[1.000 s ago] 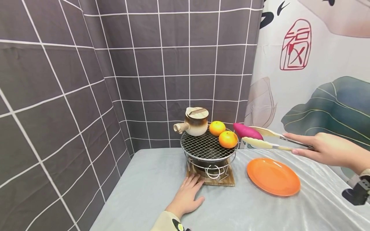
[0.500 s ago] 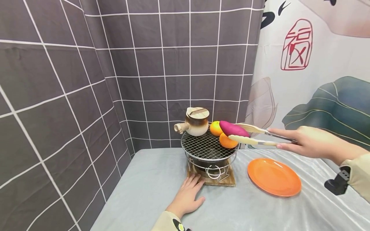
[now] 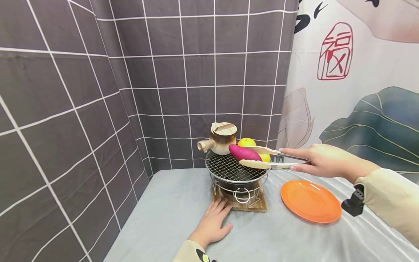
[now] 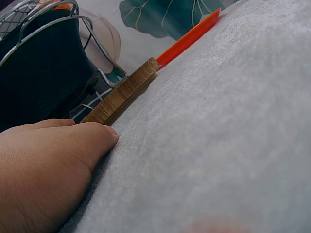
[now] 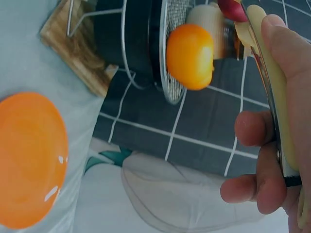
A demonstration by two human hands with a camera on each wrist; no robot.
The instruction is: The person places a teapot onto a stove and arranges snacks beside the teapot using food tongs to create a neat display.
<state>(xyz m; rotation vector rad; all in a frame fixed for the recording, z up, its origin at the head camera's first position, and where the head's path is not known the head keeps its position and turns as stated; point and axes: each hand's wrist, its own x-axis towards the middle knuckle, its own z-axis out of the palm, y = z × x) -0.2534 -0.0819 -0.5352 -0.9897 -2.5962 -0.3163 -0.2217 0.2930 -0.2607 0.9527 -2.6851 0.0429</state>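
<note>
My right hand (image 3: pixel 337 160) grips a pair of tongs (image 3: pixel 255 164) with cream tips. Between the tips is a purple sweet potato (image 3: pixel 243 153), which overlaps the round wire grill (image 3: pixel 226 169) in the head view. Behind it, two mandarins (image 3: pixel 247 142) on the grill are partly covered by the tongs and sweet potato; one mandarin (image 5: pixel 190 57) shows whole in the right wrist view. My left hand (image 3: pixel 211 223) lies on the table with fingers extended, fingertips at the front left edge of the wooden board (image 3: pixel 256 207) under the grill.
A small clay pot (image 3: pixel 223 143) with a lid and side handle stands on the grill's back left. To the right of the grill, an orange plate (image 3: pixel 311 202) lies on the grey cloth (image 3: pixel 157 218). A tiled-pattern curtain (image 3: pixel 196 72) hangs close behind.
My right hand has moved left with the tongs and sweet potato, from beyond the grill's right edge to over its mesh. My left hand has stayed in place.
</note>
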